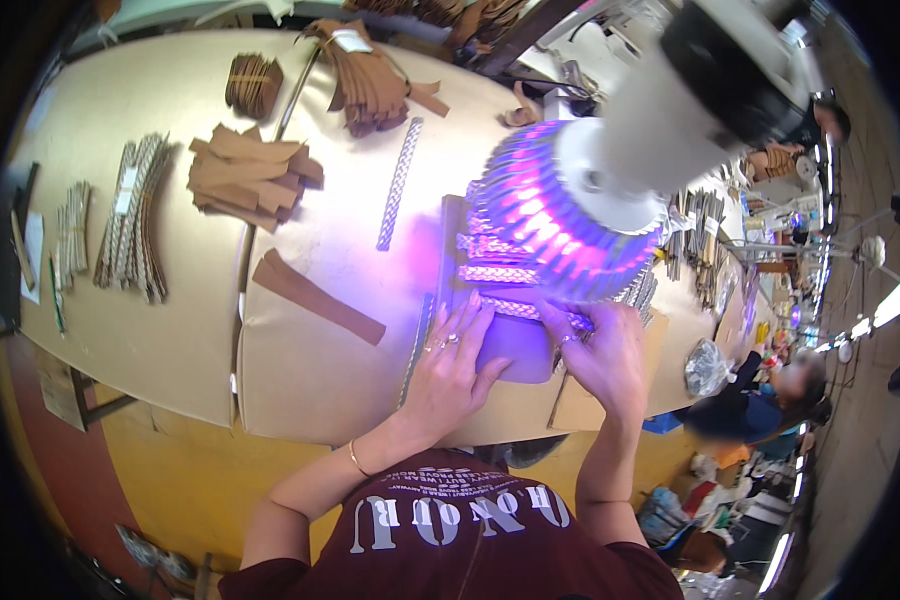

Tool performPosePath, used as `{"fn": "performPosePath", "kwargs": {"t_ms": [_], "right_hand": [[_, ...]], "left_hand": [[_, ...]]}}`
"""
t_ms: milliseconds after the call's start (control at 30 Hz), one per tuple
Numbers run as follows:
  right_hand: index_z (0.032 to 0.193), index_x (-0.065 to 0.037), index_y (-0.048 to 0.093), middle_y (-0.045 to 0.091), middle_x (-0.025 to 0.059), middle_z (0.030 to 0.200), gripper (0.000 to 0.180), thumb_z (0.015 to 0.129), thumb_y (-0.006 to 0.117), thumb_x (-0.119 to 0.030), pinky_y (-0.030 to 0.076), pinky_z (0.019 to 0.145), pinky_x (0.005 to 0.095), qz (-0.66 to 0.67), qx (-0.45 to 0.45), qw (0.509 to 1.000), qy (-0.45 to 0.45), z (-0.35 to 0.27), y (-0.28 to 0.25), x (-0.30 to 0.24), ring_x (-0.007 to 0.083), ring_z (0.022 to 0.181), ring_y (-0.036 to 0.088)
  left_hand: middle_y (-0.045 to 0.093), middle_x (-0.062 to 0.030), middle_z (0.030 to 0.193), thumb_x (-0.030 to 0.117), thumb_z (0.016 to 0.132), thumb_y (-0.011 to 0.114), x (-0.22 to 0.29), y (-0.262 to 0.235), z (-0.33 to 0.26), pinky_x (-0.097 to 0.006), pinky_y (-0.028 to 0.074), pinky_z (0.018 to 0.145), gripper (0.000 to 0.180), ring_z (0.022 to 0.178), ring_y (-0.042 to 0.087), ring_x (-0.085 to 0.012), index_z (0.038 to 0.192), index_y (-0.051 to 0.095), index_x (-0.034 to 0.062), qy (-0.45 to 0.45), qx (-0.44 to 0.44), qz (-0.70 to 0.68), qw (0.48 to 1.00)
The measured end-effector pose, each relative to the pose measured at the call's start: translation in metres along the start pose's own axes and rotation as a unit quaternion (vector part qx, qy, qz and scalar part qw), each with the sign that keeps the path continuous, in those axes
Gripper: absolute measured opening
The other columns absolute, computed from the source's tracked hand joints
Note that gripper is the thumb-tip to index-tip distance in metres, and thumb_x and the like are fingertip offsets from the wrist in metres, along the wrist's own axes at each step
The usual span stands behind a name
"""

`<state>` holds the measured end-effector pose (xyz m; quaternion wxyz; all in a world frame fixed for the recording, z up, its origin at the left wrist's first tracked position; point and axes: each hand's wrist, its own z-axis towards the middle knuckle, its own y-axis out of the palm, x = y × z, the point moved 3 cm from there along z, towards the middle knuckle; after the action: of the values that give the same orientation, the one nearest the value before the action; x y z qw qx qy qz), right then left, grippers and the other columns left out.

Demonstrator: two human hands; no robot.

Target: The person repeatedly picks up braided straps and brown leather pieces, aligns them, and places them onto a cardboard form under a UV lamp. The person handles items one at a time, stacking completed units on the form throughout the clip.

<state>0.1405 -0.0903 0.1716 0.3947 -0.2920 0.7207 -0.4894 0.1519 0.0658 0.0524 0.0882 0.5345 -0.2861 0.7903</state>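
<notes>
1) Left hand (455,365) is lying open, its ringed fingers stretching forward and its thumb standing apart, the fingertips resting near the left end of a braided strip (510,307)
2) Right hand (605,355) is bending its fingers at the strip's other end; I cannot tell whether it is gripping
3) Braided strip is lying crosswise between both hands, under a glowing ribbed lamp (570,215)
4) Brown flat strip (320,297) is lying further left

Left hand (452,358) palm-down (thumb (492,376) apart), right hand (607,358) with fingers (567,334) bent inward
</notes>
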Motion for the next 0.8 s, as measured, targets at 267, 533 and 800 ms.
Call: {"fn": "performPosePath", "kwargs": {"t_ms": [267, 533, 800], "right_hand": [[0.082, -0.001, 0.073, 0.064, 0.0143, 0.060, 0.038, 0.083, 0.074, -0.039, 0.049, 0.054, 0.0351, 0.019, 0.035, 0.999, -0.035, 0.000, 0.002, 0.020, 0.0263, 0.053, 0.065], [0.077, -0.002, 0.072, 0.064, 0.0153, 0.060, 0.051, 0.082, 0.071, -0.053, 0.050, 0.062, 0.0420, 0.148, 0.009, 0.988, 0.043, -0.001, 0.002, 0.078, 0.0325, 0.060, 0.065], [0.075, -0.003, 0.071, 0.059, 0.0154, 0.057, 0.051, 0.084, 0.069, -0.053, 0.046, 0.057, 0.0405, 0.231, 0.014, 0.973, 0.022, -0.003, 0.020, 0.092, 0.0312, 0.054, 0.059]], "left_hand": [[0.053, -0.0267, 0.133, 0.020, 0.090, 0.065, 0.009, -0.004, 0.004, -0.052, 0.032, 0.112, 0.055, 0.128, 0.048, -0.0435, 0.137, 0.046, -0.0021, 0.027, -0.029, 0.054, 0.998], [0.050, -0.0302, 0.136, 0.021, 0.092, 0.064, 0.009, -0.001, 0.005, -0.052, 0.029, 0.114, 0.056, 0.130, 0.045, -0.0453, 0.139, 0.045, -0.0015, 0.024, -0.056, 0.054, 0.997], [0.052, -0.0261, 0.137, 0.026, 0.099, 0.052, 0.011, -0.001, 0.005, -0.044, 0.038, 0.108, 0.053, 0.129, 0.050, -0.0398, 0.142, 0.041, -0.0040, 0.021, -0.067, 0.104, 0.992]]}}
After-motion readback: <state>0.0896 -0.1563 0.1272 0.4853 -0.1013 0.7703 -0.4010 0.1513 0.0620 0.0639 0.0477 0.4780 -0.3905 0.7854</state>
